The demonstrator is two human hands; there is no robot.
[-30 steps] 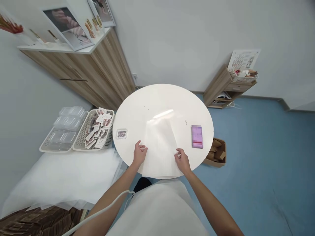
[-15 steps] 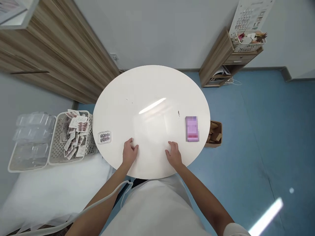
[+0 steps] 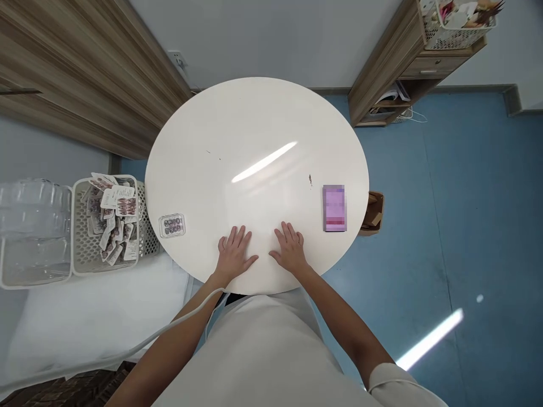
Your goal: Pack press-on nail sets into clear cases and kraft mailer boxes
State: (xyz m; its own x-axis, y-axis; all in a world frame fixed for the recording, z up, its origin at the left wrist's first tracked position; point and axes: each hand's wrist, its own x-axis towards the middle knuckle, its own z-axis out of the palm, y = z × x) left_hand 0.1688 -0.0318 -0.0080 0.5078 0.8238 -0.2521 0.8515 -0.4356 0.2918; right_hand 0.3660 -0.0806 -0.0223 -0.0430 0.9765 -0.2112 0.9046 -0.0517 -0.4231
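The left hand (image 3: 233,255) and right hand (image 3: 289,247) lay palm down near the close edge of the white oval table (image 3: 254,107), fingers spread, thumbs pointing toward each other; a thin, pale sheet (image 3: 261,212) seemed to lie flat under them, its edges too faint to trace; a small clear case (image 3: 172,225) sat off to the left hand's left; a pixelated purple rectangle (image 3: 335,208) lay right of the right hand; a perforated basket (image 3: 147,237) holding printed cards (image 3: 126,206) stood beside the table.
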